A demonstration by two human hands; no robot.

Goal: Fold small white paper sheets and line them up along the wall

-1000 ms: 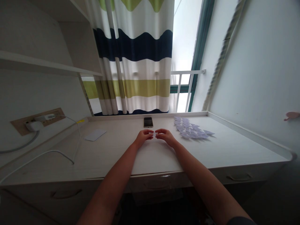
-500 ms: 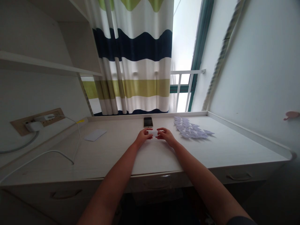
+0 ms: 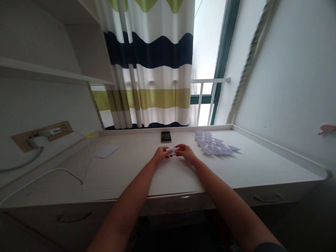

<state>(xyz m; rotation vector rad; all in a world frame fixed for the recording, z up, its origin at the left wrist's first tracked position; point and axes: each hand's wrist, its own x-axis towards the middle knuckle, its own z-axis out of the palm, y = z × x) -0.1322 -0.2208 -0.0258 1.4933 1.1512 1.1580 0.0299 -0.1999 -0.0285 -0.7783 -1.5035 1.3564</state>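
Observation:
Between my two hands is a small piece of white paper [image 3: 171, 151], held just above the desk. My left hand [image 3: 160, 154] pinches its left end, thumb on the near side. At the other end, my right hand [image 3: 184, 152] grips it with thumb and fingers closed. Fingers cover parts of the paper, so its folds cannot be made out fully. To the right of my right hand lie several folded white paper pieces [image 3: 214, 145] with pointed ends, grouped in rows.
A dark-screened phone [image 3: 166, 137] lies just beyond my hands. Flat white paper [image 3: 107, 151] rests on the left of the white desk [image 3: 126, 175]. A white cable [image 3: 65, 170] runs from the wall socket [image 3: 42, 134] across the desk's left side. A striped curtain [image 3: 149, 77] hangs behind.
My fingers have closed in further around the paper, and the paper is now slightly tilted. Both hands stay at about the same place over the desk.

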